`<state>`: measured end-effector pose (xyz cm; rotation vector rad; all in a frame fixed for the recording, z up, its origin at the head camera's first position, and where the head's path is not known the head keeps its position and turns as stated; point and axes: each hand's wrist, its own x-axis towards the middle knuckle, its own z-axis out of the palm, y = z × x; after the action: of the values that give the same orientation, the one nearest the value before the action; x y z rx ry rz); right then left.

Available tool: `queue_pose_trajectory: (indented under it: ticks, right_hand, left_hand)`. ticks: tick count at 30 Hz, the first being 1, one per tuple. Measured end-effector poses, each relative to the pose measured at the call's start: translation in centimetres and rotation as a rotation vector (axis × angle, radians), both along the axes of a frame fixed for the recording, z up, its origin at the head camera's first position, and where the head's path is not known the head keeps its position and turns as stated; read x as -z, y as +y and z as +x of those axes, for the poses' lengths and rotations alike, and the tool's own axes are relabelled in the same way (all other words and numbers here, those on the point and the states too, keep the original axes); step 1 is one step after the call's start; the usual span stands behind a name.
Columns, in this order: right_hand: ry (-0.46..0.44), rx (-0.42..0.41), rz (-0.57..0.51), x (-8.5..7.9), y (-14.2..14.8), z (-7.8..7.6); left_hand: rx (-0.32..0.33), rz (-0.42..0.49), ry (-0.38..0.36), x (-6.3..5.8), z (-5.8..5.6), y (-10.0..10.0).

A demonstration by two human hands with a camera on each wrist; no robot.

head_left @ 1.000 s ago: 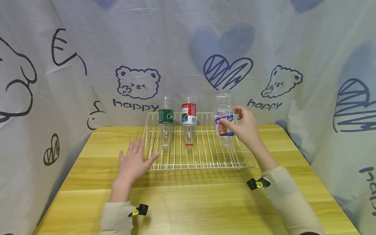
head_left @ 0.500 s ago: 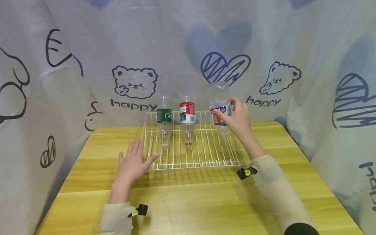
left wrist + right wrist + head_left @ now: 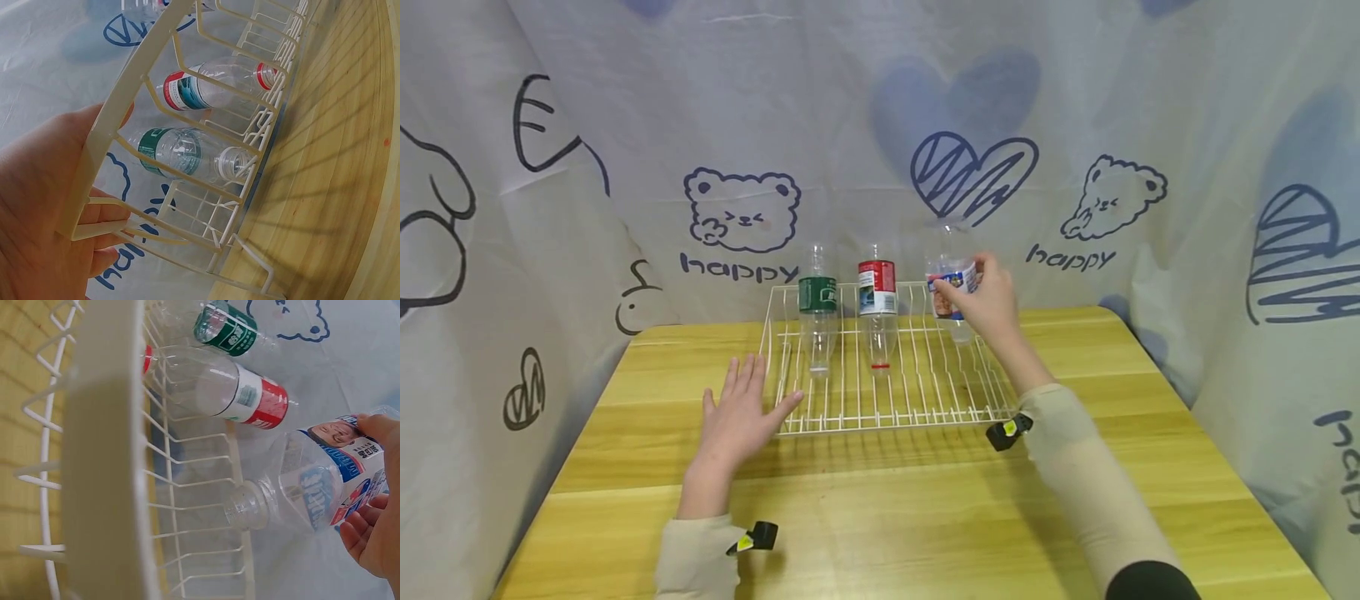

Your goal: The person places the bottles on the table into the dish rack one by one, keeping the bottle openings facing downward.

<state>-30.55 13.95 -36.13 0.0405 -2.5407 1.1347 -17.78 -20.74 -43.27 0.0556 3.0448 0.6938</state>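
My right hand [image 3: 992, 304] pinches a clear plastic bottle [image 3: 943, 302] by its blue-and-white label, thumb on the near side. The bottle points neck down over the right part of a white wire dish rack [image 3: 895, 428]. In the right wrist view, its uncapped neck [image 3: 245, 505] shows near the wires. Two other clear bottles stand neck down in the rack, one with a green label [image 3: 817, 295] and one with a red-and-white label [image 3: 877, 287]. At the rack's front left corner rests my left hand [image 3: 733, 425], fingers straight and thumb spread across the rim.
The rack stands on a yellow wood-grain table [image 3: 865, 517], near its back edge. Behind and at both sides hangs a pale cloth [image 3: 850, 125] with drawn bears and hearts. Each sleeve carries a small black wrist camera [image 3: 1003, 433].
My right hand has lifted the blue-labelled bottle and carried it left, towards the red-labelled one, then slightly lower in the last half second. The left hand stays at the rack's corner.
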Motion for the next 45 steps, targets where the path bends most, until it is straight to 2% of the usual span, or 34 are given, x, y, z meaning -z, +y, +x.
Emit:
queue_pose_trajectory:
  ticks: [3,14,22,31,41,45]
  right_hand:
    - [-0.031,0.001,-0.014,0.4,0.0,-0.3]
    - [-0.232,0.002,-0.111,1.7,0.0,-1.6]
    - [-0.345,-0.009,-0.141,2.5,0.3,-2.1]
    - [-0.371,-0.023,-0.197,3.3,0.4,-2.1]
    - [-0.362,-0.072,-0.174,3.5,0.1,-2.1]
    - [-0.407,-0.057,-0.173,3.4,0.1,-2.1]
  left_hand:
    - [-0.003,0.000,-0.002,0.1,0.0,0.0]
    - [-0.006,0.001,-0.011,0.1,-0.1,-0.1]
    - [-0.009,0.012,-0.009,0.0,0.0,0.0]
    - [-0.011,0.011,-0.002,-0.1,0.0,0.1]
    - [-0.010,0.016,-0.013,-0.1,0.1,0.0]
    - [-0.010,0.015,-0.015,-0.1,0.1,0.0]
